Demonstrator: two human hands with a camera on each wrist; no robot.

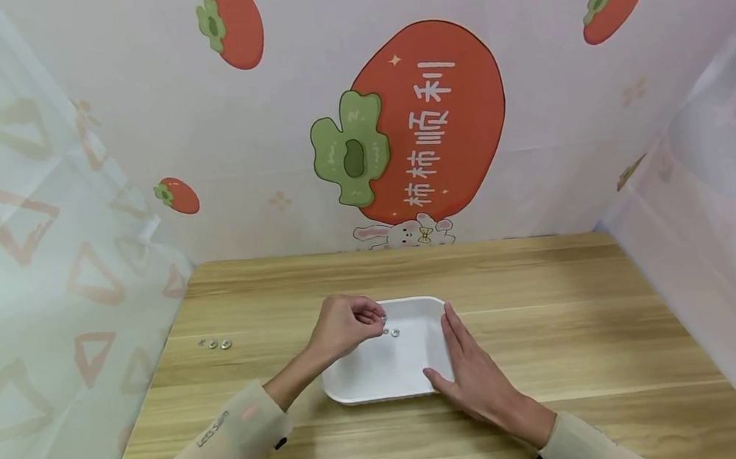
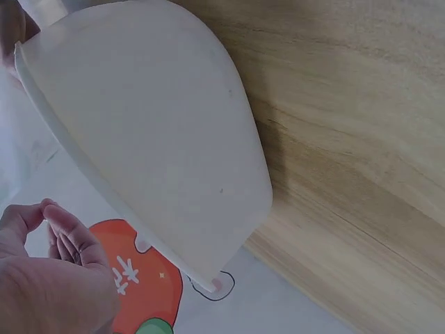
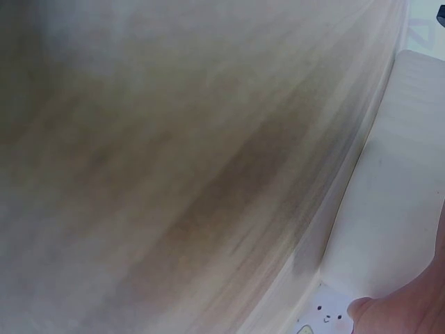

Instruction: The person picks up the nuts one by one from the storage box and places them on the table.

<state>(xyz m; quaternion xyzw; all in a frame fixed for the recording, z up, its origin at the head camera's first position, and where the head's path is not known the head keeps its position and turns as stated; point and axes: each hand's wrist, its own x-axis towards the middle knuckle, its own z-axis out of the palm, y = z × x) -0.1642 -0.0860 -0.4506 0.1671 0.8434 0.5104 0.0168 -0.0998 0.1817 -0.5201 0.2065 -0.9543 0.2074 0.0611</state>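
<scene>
A white rectangular tray [image 1: 383, 390] stands on the table, its outer wall [image 2: 160, 132] filling much of the left wrist view. Over its back left part is my left hand [image 1: 347, 325], thumb and index fingertips brought together. A small shiny metal ring [image 1: 384, 318] shows at these fingertips. Just below, a metal washer [image 1: 395, 333] lies on the tray floor beside a smaller metal piece [image 1: 386, 331]. My right hand [image 1: 478, 378] rests along the tray's right end with straight fingers on the rim and the thumb spread over the front right corner.
Three small metal washers [image 1: 213, 344] of differing size lie in a row on the wooden table [image 1: 551, 330], left of the tray. A printed cloth backdrop [image 1: 551, 130] with persimmons rises behind the table, and more cloth hangs at both sides.
</scene>
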